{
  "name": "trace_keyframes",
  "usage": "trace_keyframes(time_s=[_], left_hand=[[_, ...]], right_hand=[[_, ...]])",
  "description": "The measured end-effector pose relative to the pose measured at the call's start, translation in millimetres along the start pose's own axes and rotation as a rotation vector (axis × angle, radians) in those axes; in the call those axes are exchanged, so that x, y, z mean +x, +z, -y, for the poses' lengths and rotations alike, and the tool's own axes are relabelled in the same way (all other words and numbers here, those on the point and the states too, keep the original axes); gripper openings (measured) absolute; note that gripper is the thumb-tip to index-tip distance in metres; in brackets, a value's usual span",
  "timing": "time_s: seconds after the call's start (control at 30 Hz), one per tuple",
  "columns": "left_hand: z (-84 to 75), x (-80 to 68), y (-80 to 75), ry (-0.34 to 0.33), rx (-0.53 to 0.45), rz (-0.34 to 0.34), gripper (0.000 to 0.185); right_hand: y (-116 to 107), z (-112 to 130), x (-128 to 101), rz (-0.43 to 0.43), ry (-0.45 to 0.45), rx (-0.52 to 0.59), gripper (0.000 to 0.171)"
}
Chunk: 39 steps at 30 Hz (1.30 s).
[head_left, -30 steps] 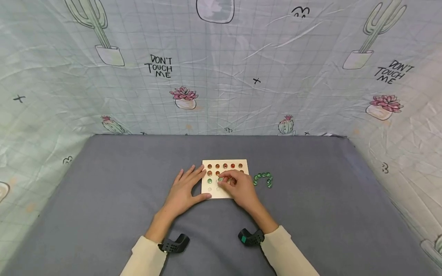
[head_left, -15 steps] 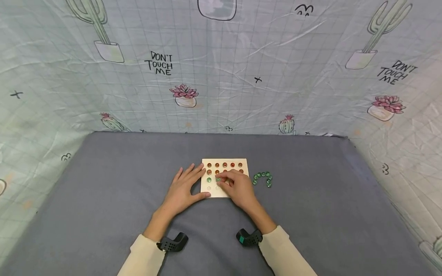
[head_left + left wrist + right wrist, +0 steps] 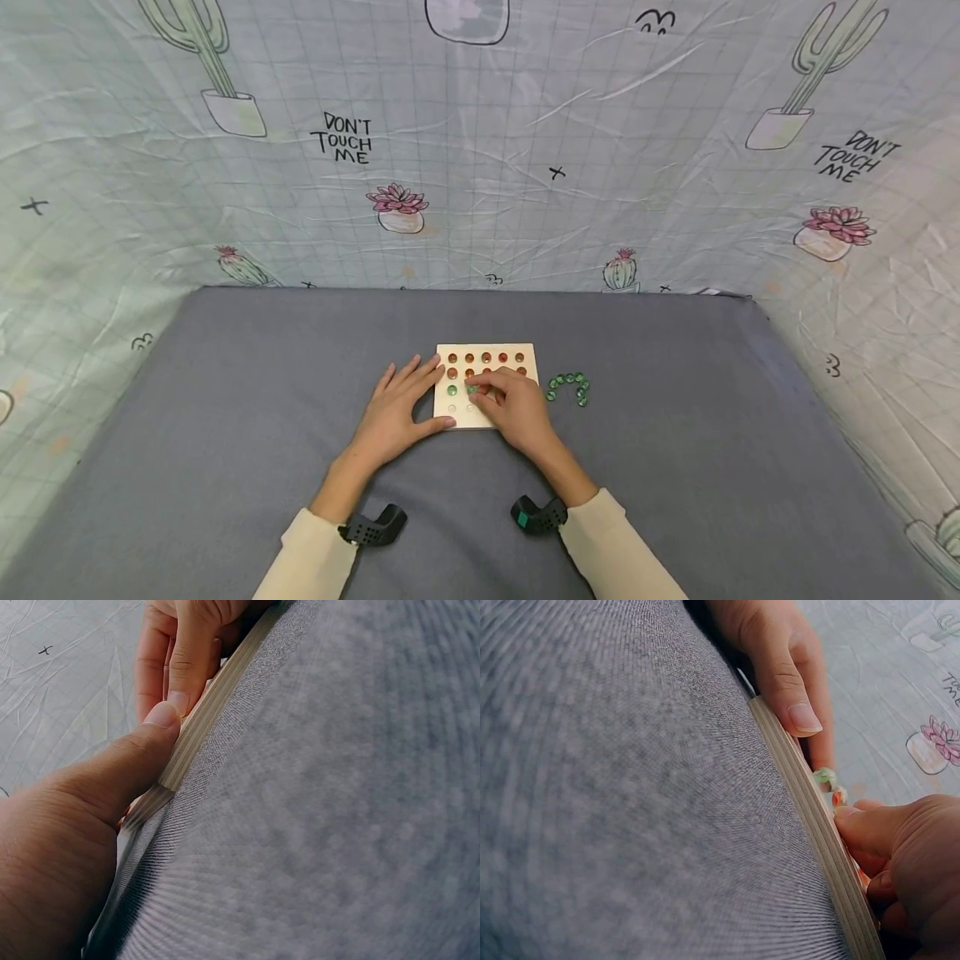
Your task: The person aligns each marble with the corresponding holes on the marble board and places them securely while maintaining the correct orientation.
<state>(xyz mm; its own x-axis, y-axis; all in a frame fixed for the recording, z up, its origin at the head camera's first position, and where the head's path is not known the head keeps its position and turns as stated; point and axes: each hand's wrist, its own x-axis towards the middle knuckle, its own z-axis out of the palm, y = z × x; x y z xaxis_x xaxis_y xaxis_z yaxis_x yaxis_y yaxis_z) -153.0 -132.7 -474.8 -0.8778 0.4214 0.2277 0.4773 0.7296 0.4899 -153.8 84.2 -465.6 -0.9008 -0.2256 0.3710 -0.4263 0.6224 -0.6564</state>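
from the head view a square wooden board (image 3: pixel 487 383) lies on the grey cloth (image 3: pixel 225 433), its far rows filled with orange-brown beads (image 3: pixel 486 357) and one green bead (image 3: pixel 452 390) seated in the third row, while a curved line of loose green beads (image 3: pixel 568 386) sits just right of the board. the left hand (image 3: pixel 393 412) lies flat with straight fingers along the board's left edge, and only the left wrist view shows its thumb (image 3: pixel 135 761) pressed against the near edge of the board (image 3: pixel 202 727). the right hand (image 3: pixel 517 408) rests over the board with fingertips curled and pinching a second green bead (image 3: pixel 472 389) at its hole beside the first, a grip the right wrist view hardly shows, giving only the board's edge (image 3: pixel 810 832), a glimpse of beads (image 3: pixel 826 780) above it and the bent fingers (image 3: pixel 885 832).
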Motion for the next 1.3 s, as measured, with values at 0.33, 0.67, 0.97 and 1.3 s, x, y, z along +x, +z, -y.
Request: trace_keyframes(time_s=[0.33,0.67,0.97,1.3], left_hand=[[1.2,1.0,-0.7,-0.009,0.003,0.012,0.081],[0.8,1.1,-0.8,-0.003,-0.001,0.009,0.081],[1.1,-0.2,-0.4,-0.003,0.005,0.006,0.080],[-0.6,0.8,-0.5,-0.001,0.018,0.010,0.080]], right_hand=[[2.1,-1.4,1.5,0.002,0.004,0.002,0.016],[0.7,-0.4,1.4,0.004,0.010,-0.007,0.015],[0.0,-0.6,1.0,0.010,0.016,0.036,0.015],[-7.7,-0.2,-2.1,-0.016,-0.001,0.137,0.013]])
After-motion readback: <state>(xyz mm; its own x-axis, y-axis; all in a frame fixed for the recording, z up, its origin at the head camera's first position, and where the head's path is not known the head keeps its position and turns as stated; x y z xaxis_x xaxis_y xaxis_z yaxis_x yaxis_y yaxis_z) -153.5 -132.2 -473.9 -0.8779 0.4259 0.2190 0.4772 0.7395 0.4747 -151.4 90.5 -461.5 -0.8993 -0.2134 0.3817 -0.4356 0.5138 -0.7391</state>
